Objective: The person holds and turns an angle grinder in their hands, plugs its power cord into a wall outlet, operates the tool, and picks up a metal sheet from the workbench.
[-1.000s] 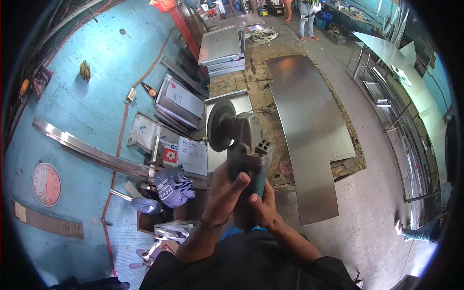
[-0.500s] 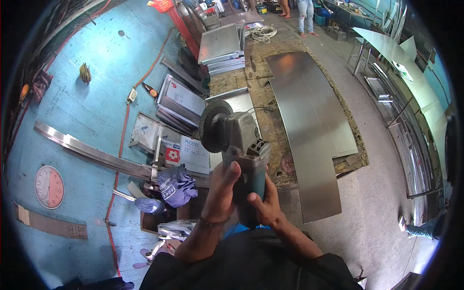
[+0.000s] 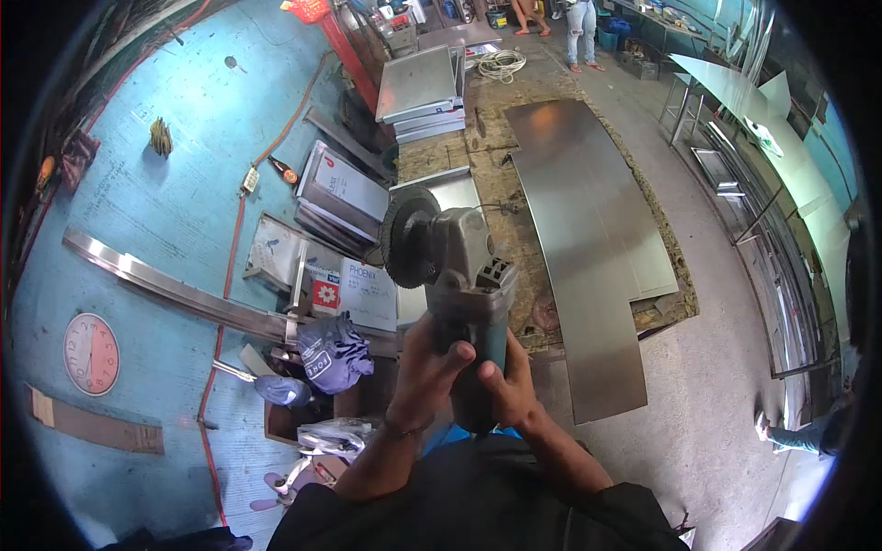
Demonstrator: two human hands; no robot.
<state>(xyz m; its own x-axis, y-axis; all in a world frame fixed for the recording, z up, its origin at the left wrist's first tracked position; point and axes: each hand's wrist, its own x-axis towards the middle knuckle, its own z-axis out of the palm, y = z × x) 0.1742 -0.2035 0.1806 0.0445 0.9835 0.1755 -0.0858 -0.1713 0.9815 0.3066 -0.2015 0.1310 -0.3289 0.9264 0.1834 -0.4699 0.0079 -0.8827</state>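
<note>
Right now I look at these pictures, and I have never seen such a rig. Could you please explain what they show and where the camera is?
There is no robot here. Every picture comes from one camera worn on a person's head, looking forward and down. The dark cloth at the bottom is the wearer's clothing.

The left hand and right hand are bare, and together they hold a power tool, which looks like an angle grinder. Its toothed disc is on the left side of its head.

Beyond it stands a worn workbench. On it lie a large metal sheet, sticking out past the near edge, a stack of flat metal pieces and a pale coil.
</note>
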